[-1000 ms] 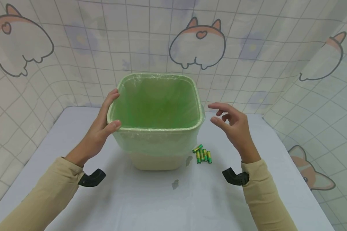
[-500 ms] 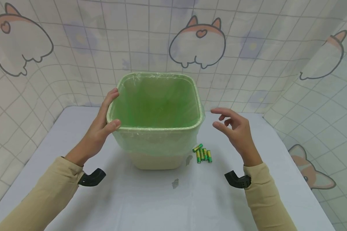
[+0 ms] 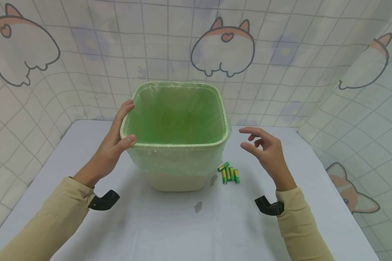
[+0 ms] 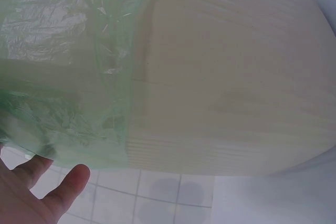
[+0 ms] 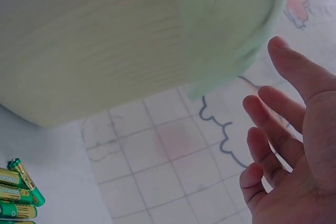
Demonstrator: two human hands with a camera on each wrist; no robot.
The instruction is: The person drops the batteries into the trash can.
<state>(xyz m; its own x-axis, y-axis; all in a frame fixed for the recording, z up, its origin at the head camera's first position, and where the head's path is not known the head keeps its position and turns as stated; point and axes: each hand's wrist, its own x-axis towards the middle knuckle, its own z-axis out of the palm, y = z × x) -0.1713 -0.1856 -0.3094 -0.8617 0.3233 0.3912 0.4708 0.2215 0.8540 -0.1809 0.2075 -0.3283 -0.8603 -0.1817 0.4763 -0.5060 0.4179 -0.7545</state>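
Note:
A cream bin (image 3: 179,181) lined with a green plastic bag (image 3: 178,112) stands in the middle of the white table (image 3: 196,228). My left hand (image 3: 122,125) rests on the bin's front left corner, thumb on the front rim and straight fingers along the left side. The left wrist view shows that hand (image 4: 42,192) under the bag's folded edge (image 4: 58,87). To the right of the bin my right hand (image 3: 253,139) hovers with loosely bent fingers and holds nothing. Several green and yellow batteries (image 3: 229,174) lie by the bin's front right corner, below that hand.
A tiled curtain with cartoon prints (image 3: 222,50) hangs close behind and beside the table. Two small grey marks (image 3: 197,207) show on the tabletop in front of the bin. In the right wrist view the batteries (image 5: 18,192) lie at the lower left.
My right hand has drifted a little down and to the right, away from the bin's rim. The left hand and the bin have stayed put.

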